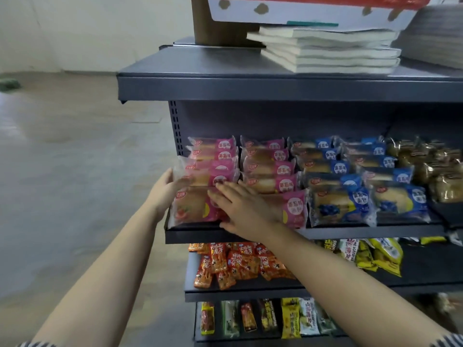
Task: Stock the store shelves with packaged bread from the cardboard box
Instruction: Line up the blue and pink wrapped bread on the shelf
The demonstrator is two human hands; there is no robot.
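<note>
Head view: one dark grey rack with four shelves in sight.

Top shelf: one brown box and one white-and-red carton above one stack of books, about five high.

Second shelf: bread in five columns running front to back.
- Columns one and two from the left hold pink packs, about five each.
- Columns three and four hold blue packs, about five each.
- Column five holds gold packs; count not readable.

Third shelf: one heap of red snacks at left, yellow bags at right.

Fourth shelf: about eight upright sachets.

Both bare hands are at the pink bread.
- Left hand is against the left end of column one, at the second pack from the front. Its fingertips blur into the clear wrapper, so gripping or merely touching cannot be told.
- Right hand lies flat, fingers straight, on the front pack of column one, reaching across to column two; nothing is grasped.
</note>
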